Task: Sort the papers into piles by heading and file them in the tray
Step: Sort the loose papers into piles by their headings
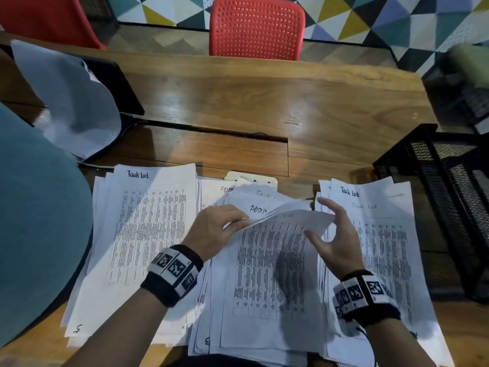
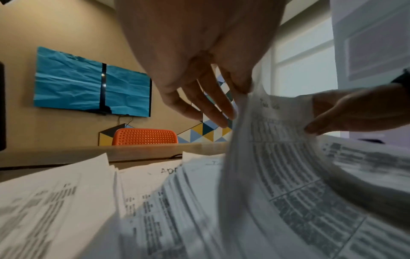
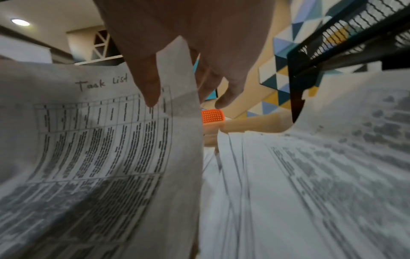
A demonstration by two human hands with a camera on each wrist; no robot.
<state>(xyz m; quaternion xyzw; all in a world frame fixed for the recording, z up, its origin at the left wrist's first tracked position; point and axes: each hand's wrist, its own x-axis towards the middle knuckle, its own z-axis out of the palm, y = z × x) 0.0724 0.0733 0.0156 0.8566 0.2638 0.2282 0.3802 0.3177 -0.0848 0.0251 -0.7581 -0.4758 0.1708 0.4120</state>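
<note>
Three piles of printed sheets lie before me on the wooden table [image 1: 264, 102]. The left pile [image 1: 148, 221] and right pile [image 1: 381, 239] are headed "Task List". The middle pile [image 1: 264, 287] shows an "Admin" heading under a lifted top sheet [image 1: 285, 221]. That sheet [image 3: 99, 140] reads "Task List" and curls upward. My left hand [image 1: 242, 221] pinches its left edge, the other fingers spread [image 2: 206, 105]. My right hand [image 1: 326, 223] holds its right edge, thumb [image 3: 148, 87] on the front and fingers behind. The black mesh tray [image 1: 449, 207] stands at the right.
A red chair [image 1: 256, 27] faces me across the table. A pale cloth [image 1: 71, 102] drapes over a black screen at the back left. A teal rounded shape [image 1: 34, 221] fills the left edge. A white socket block [image 1: 251, 177] sits behind the middle pile.
</note>
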